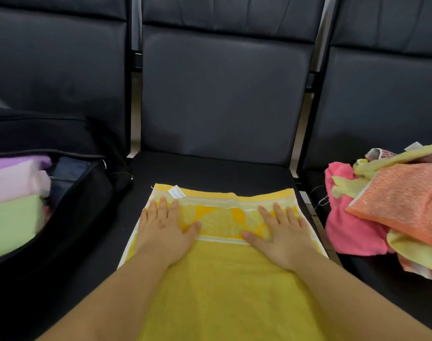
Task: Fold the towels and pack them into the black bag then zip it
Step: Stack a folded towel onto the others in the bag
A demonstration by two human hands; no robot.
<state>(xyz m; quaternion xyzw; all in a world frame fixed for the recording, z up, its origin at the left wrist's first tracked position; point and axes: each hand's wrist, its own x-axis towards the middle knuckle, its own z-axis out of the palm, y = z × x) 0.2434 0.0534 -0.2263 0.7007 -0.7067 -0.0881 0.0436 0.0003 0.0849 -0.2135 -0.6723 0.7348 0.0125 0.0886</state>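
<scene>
One yellow terry towel (224,267) at centre frame is pressed flat by two open hands, left hand (164,230) and right hand (281,236); three folded towels (15,200) are packed in one black fabric bag (82,193) at left.

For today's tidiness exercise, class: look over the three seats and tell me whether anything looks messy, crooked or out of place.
The heap of towels on the right seat is the untidy part: pink, orange and pale yellow ones lie crumpled and overlapping, unfolded. Otherwise, the yellow towel lies flat under both hands, and the black bag holds neatly folded towels.
</scene>
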